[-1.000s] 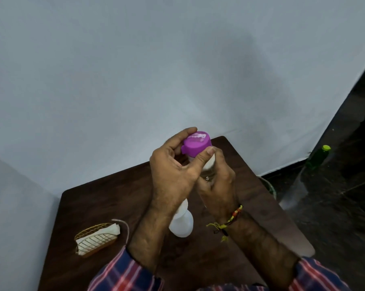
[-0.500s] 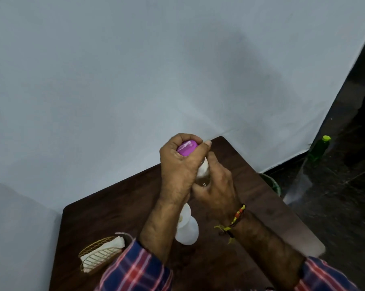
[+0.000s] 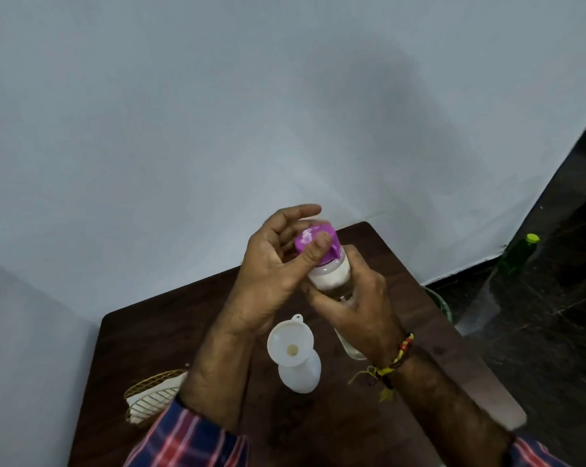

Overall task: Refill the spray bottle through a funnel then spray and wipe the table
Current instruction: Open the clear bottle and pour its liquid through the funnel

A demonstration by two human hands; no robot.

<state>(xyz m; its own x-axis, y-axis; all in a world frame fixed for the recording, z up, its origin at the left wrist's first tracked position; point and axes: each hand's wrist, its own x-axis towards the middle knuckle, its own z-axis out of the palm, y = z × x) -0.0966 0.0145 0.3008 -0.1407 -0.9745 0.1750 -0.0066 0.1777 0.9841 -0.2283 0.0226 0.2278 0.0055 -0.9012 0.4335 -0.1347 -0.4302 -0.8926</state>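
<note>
My right hand (image 3: 359, 305) grips a clear bottle (image 3: 332, 281) by its body, holding it tilted above the dark wooden table (image 3: 345, 429). The bottle carries a purple cap (image 3: 310, 239). My left hand (image 3: 271, 264) is at the cap, the thumb pressing on its top and the fingers curled behind it. Below the hands a white spray bottle (image 3: 301, 372) stands on the table without its head, with a white funnel (image 3: 289, 345) seated in its neck.
A wire basket (image 3: 150, 396) holding a white cloth sits at the table's left, partly behind my left sleeve. A green bottle (image 3: 517, 256) stands on the dark floor to the right. A green-rimmed container (image 3: 439, 305) shows beside the table's right edge. A white wall is behind.
My left hand, which wrapped over the purple cap, has loosened, so the cap top shows again with the thumb on it. The funnel is now uncovered as the view shifted.
</note>
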